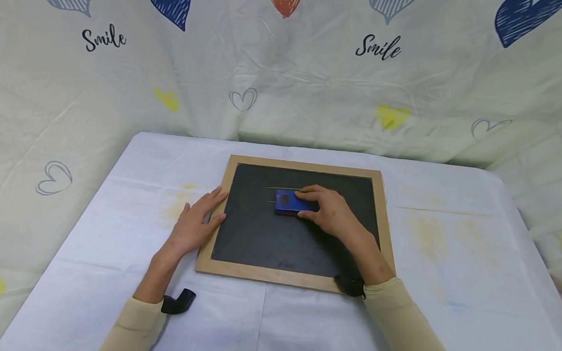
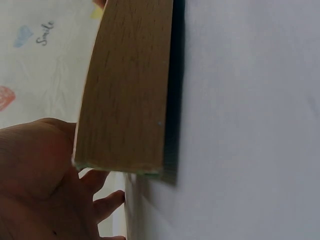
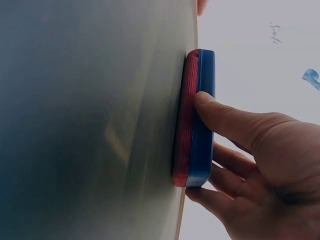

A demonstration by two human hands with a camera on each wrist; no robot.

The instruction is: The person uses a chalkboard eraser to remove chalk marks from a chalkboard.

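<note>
A blackboard [image 1: 259, 232] in a light wooden frame lies on the table. On its upper middle, my right hand [image 1: 329, 212] grips a blue eraser [image 1: 286, 201] between thumb and fingers. The right wrist view shows the eraser's red felt pad [image 3: 186, 125] against the board. Thin yellowish lines are on the board above and left of the eraser. My left hand [image 1: 196, 221] rests with spread fingers along the board's left edge. In the left wrist view, the frame's side [image 2: 125, 90] covers part of that hand [image 2: 40, 175].
A white cloth [image 1: 459, 227] with yellowish smudges and a faint line covers the table. Behind hangs a pale curtain [image 1: 304, 102] printed with hearts and "Smile". Black straps with small devices [image 1: 179, 301] sit on both wrists.
</note>
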